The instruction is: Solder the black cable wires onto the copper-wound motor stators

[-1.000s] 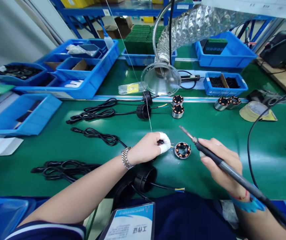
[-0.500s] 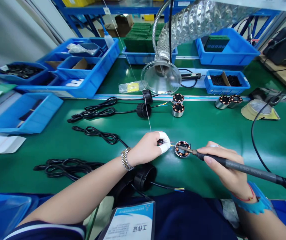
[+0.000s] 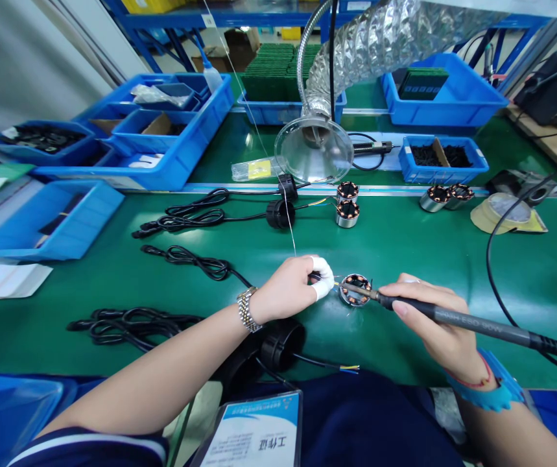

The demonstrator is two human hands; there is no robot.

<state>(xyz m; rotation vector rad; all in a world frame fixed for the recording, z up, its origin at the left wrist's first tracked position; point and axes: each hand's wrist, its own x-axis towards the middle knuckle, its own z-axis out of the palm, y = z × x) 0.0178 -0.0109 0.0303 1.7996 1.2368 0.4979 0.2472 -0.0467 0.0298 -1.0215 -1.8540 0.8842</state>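
Note:
My left hand (image 3: pixel 292 285), with white covers on thumb and forefinger, pinches the end of a black power cable (image 3: pixel 239 277). Thin solder wire (image 3: pixel 273 165) hangs from above and runs down to these fingers; whether they grip it too is hard to see. Just right of the fingertips, a stator (image 3: pixel 356 297) with copper windings lies on the green mat. My right hand (image 3: pixel 436 321) is closed around a soldering iron (image 3: pixel 477 322). Its tip reaches leftward across the stator, close to the thin wire ends by my left fingers.
A clear fume hood (image 3: pixel 314 150) hangs beyond my hands. Finished-looking stators (image 3: pixel 347 214) and coiled black cables (image 3: pixel 185 217) lie further back. Near me is a black cap (image 3: pixel 283 344) with bare wire ends. Blue bins (image 3: pixel 171 155) and a yellow sponge holder (image 3: pixel 495 220) stand around.
The soldering iron has shifted slightly left, its tip moving from the stator's inside toward the wire ends at its left rim. My left hand has barely moved.

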